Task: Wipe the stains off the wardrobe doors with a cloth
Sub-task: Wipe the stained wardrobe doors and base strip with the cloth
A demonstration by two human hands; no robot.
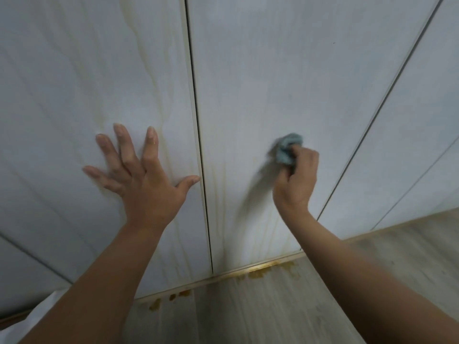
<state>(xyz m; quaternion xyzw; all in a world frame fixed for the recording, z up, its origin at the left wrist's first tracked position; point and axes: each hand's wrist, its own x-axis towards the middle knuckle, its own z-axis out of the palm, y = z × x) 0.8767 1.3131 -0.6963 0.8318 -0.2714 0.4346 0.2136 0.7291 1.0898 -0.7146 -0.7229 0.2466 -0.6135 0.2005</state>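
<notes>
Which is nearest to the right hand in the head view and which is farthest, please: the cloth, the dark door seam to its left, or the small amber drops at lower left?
1. cloth: bunched in the right hand's own fingers, against the door.
2. dark seam: to the left, running up the doors.
3. small amber drops: farthest, low and to the left.

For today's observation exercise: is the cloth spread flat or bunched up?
Bunched up. The cloth is a crumpled wad gripped in the right hand, held at the door.
</notes>
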